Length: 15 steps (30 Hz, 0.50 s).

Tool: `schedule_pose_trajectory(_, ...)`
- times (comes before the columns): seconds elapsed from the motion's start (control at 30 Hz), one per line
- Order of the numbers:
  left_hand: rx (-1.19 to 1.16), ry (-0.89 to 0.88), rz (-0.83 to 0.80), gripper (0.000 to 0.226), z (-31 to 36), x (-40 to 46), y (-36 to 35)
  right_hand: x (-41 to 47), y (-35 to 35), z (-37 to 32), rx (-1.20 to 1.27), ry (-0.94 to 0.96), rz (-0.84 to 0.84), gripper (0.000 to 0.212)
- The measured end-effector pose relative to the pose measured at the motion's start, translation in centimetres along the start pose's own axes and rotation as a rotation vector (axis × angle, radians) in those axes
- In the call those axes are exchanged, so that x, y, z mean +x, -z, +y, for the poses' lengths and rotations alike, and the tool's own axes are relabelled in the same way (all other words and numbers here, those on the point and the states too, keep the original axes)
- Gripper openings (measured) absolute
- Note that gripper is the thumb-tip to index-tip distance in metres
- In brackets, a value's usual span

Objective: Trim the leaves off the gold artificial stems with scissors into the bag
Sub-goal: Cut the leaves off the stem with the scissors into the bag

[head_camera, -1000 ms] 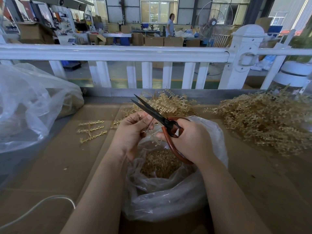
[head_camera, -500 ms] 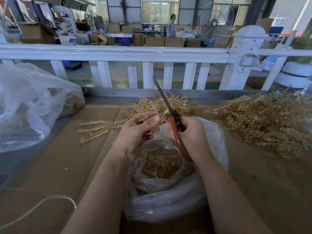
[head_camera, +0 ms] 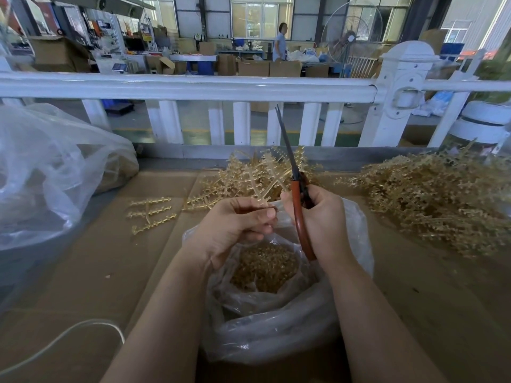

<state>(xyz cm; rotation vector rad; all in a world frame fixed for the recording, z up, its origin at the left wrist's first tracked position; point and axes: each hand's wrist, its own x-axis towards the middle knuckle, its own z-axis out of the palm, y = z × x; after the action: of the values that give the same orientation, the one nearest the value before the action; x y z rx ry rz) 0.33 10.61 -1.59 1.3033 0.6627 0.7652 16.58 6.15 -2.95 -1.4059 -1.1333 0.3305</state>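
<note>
The right hand [head_camera: 318, 217], gripping the scissors [head_camera: 294, 186], is now pointing their closed blades upright instead of leftward, pausing cutting while the left hand [head_camera: 235, 225] is pinching a gold stem [head_camera: 258, 189] over the bag [head_camera: 276, 341].

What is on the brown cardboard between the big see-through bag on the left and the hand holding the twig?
In the head view, a few loose gold stems lie on the brown cardboard between the big clear plastic bag and the left hand.
</note>
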Motion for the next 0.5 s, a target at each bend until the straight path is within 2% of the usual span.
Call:
schedule_pose_trajectory(0.17,-0.124,-0.021,0.036,0.018,0.20,-0.12,-0.14,0.05,0.04,0.11,0.008,0.004,-0.030,0.026)
schedule_pose_trajectory(0.23,-0.200,-0.048,0.080,0.010,0.31,-0.06,-0.15,0.01,-0.04,0.13,0.019,0.004,-0.060,0.027)
schedule_pose_trajectory(0.33,-0.314,-0.082,0.181,0.010,0.52,0.04,-0.08,0.01,-0.11,0.19,-0.037,0.015,-0.062,0.028)
schedule_pose_trajectory(0.5,-0.362,-0.120,0.318,0.016,0.62,0.16,0.01,-0.19,0.04,0.13,-0.183,0.017,-0.105,0.053)
